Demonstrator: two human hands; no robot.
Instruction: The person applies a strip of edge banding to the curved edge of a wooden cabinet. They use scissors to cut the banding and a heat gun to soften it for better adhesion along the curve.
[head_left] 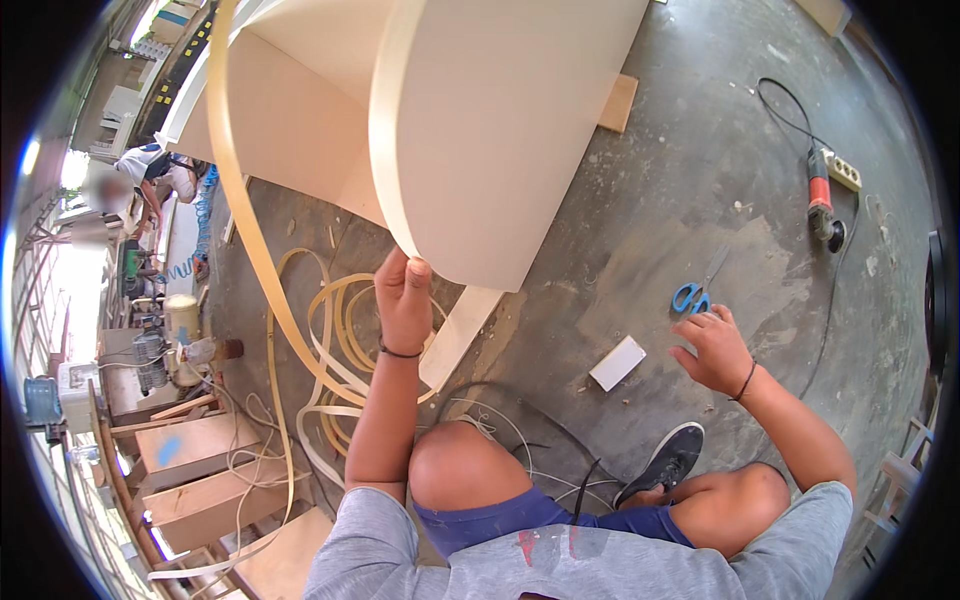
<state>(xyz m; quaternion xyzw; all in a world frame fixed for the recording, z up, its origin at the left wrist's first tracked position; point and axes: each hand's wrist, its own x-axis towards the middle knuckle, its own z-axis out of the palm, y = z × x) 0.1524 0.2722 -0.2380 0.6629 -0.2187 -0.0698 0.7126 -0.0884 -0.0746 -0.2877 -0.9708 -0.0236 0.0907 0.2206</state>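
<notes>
My left hand [405, 305] pinches a cream edge-banding strip [385, 130] with its thumb against the lower rounded corner of a large pale panel [510, 130]. The strip runs up along the panel's curved edge. My right hand [716, 350] is over the floor at the right, fingers apart and a little bent, with nothing gripped in it. Its fingertips are right at the blue handles of a pair of scissors [688, 297], partly covering them; whether they touch is unclear. A white rectangular block [618, 363] lies left of that hand.
Loose coils of edge banding [345, 320] lie left of my left arm, and a long loop [235, 170] arches past the panel. A red and black angle grinder [820, 195] and a power strip [842, 170] lie far right. Wooden pieces [215, 490] stand at left. Another person [165, 175] works behind.
</notes>
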